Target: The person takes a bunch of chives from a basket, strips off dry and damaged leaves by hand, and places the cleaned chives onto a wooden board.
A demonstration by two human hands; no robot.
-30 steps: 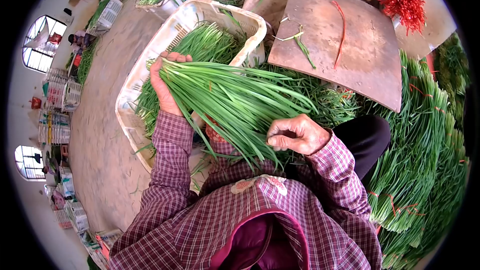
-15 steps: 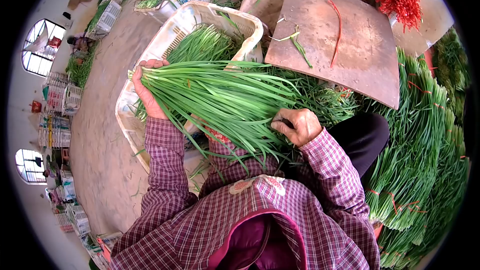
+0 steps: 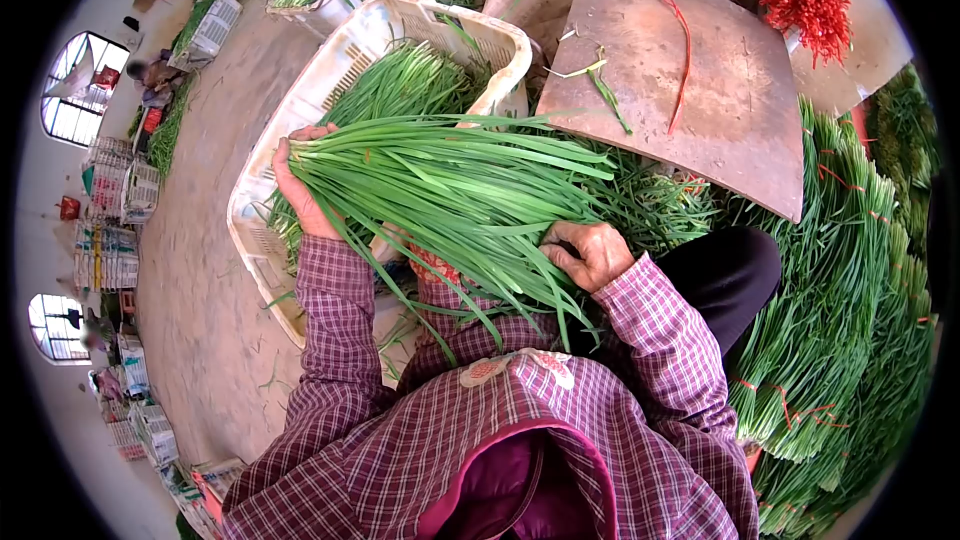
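My left hand [image 3: 303, 192] is wrapped round the pale root end of a bunch of long green stalks [image 3: 440, 180], over the white crate [image 3: 262, 165]. The leaves fan out to the right across my lap. At the leafy side, my right hand [image 3: 590, 252] is closed with curled fingers against the leaf edges; whether it pinches any leaf is hidden. More cut greens [image 3: 410, 85] lie inside the crate. On the brown board [image 3: 640, 50] at the upper right are a red tie [image 3: 684, 65] and a few loose green stalks [image 3: 604, 90].
Tied bunches of greens [image 3: 830, 340] are piled along the right side. A cluster of red ties [image 3: 808, 15] stands beyond the board. Loose leaves [image 3: 660, 205] lie below the board's edge. Stacked crates [image 3: 108, 255] and a distant person [image 3: 155, 78] are at the far left.
My left hand has moved left with the root end of the bunch, and its leaves have spread. My right hand has shifted slightly left and down.
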